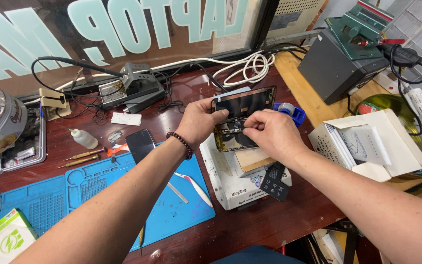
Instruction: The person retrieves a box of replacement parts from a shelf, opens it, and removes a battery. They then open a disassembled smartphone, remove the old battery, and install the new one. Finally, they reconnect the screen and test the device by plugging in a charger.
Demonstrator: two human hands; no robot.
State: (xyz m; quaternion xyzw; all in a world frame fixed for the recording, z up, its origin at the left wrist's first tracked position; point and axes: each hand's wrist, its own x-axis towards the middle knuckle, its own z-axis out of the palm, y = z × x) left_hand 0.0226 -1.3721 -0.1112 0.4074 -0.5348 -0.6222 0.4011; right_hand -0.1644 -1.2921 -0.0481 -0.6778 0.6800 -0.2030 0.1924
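Fingers [217,113] of my left hand [200,122] pinch the lifted black glass screen panel [244,101]; my right hand [271,133] fingers press closed on the opened phone body [231,138], held above the white box-shaped heating unit [230,183] on the dark red bench [181,90]. Step, as I judge: screen separation. Next needs gentle, steady lifting. Nearby: blue silicone mat [94,188], white-handled tweezers [194,186].

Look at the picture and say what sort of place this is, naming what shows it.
Most likely a phone repair bench. Both hands, left and right, hold an opened phone; a soldering iron stand and a blue repair mat with small screwdrivers lie nearby.
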